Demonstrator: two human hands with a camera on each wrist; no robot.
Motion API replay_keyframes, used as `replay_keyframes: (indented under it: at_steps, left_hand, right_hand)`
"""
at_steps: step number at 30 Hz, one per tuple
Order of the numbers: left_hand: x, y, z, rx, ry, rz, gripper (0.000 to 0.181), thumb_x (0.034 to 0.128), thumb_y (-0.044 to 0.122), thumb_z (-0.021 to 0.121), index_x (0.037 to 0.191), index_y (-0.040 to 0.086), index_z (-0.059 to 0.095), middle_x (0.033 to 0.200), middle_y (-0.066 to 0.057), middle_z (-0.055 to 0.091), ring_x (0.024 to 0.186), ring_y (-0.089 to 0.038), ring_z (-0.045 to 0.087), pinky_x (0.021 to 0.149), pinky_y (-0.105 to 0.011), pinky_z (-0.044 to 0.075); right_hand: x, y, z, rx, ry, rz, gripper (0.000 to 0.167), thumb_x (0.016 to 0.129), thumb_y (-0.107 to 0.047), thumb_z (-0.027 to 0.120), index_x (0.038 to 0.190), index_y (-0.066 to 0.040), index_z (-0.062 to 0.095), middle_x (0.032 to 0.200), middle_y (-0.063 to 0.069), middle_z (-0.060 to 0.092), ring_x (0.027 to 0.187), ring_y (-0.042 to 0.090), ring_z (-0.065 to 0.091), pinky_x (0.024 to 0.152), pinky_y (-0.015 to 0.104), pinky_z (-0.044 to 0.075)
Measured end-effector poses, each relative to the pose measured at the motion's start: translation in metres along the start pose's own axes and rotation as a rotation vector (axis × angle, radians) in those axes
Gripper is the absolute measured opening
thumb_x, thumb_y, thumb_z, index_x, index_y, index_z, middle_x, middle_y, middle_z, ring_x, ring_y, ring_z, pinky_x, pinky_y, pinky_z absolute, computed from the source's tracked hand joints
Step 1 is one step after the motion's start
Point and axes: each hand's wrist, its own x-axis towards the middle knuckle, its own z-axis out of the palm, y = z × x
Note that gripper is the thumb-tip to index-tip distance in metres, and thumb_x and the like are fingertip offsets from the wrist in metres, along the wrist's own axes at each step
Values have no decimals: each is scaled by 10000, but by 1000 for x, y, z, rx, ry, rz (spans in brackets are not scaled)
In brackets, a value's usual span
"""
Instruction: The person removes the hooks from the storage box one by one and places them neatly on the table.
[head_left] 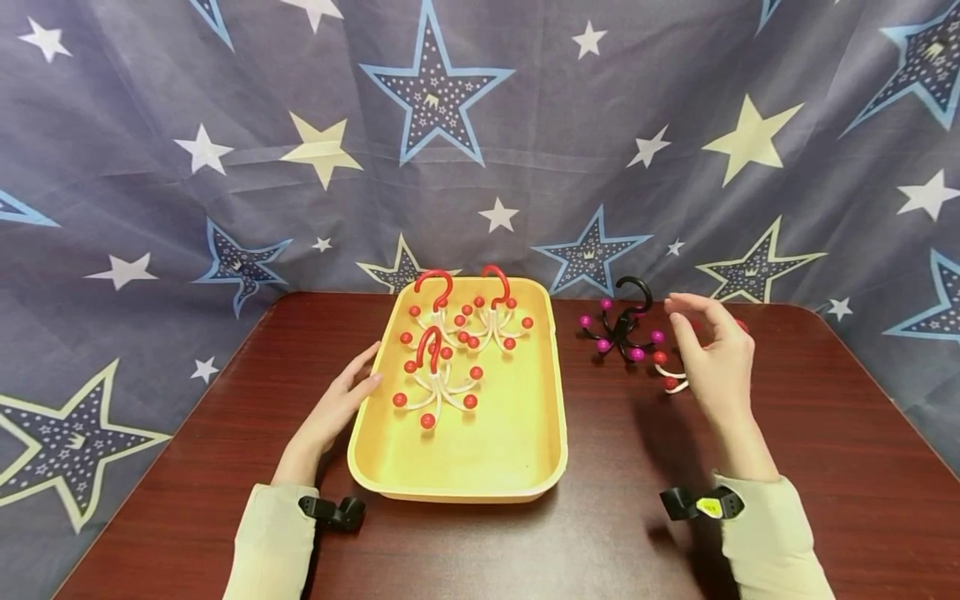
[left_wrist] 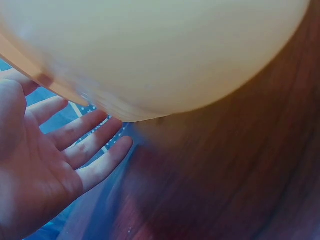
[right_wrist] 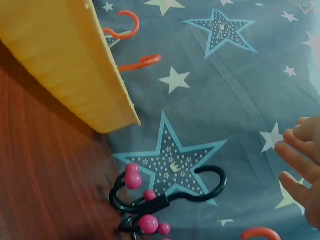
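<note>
1. Two pale sleeves, the left sleeve point(head_left: 273, 533) and the right sleeve point(head_left: 772, 533), entered from the near side over the dark red-brown counter point(head_left: 480, 554). Each carried a black wrist device, left device point(head_left: 337, 512) and right device point(head_left: 682, 503).
2. The yellow tray point(head_left: 495, 458) stood on the counter, between the two forearms.
3. The left hand point(head_left: 333, 408) was positioned at the tray's left side. Its fingers were extended and spread along the outer wall, without a closed grip.
4. The near hanger point(head_left: 438, 383) lay inside the tray, left of centre: red hook, white arms, red ball tips.
5. The right hand point(head_left: 722, 367) was raised right of the tray. Its fingers were slightly bent, thumb and forefinger apart, with nothing visibly held.
6. The outer hanger point(head_left: 670, 383), red and white, lay on the counter behind the right hand; its exact pose could not be confirmed, being mostly covered.
7. The black hanger point(head_left: 622, 328), with magenta balls, rested between the tray and the outer hanger.
8. Two similar red-and-white units, the far-left hanger point(head_left: 438, 319) and the far-right hanger point(head_left: 492, 318), sat side by side at the tray's far end.
9. A star-printed curtain point(head_left: 517, 167) hung behind the counter.
</note>
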Motion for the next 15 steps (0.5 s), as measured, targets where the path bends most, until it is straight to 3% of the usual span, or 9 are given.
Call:
replay_keyframes:
  at_steps: [7,15]
  left_hand:
    - [-1,1,0,0,6,1,559,957,302,451,1456,244,209,1278,-219,398,1040,-270,526,769,-282,492]
    - [0,0,0,-2,3,3,559,956,302,452,1456,249,208,1285,-216,395,1026,-242,532,770,-287,492]
  right_hand:
    - [5,-14,16,87,-98,46,193,842,38,584,1029,56,631,933,212,656,841,-40,604,703,98,439]
    - [12,0,46,141,-249,56,221,865,-26,586,1081,-11,628,1000,160,663,855,-23,599,744,118,440]
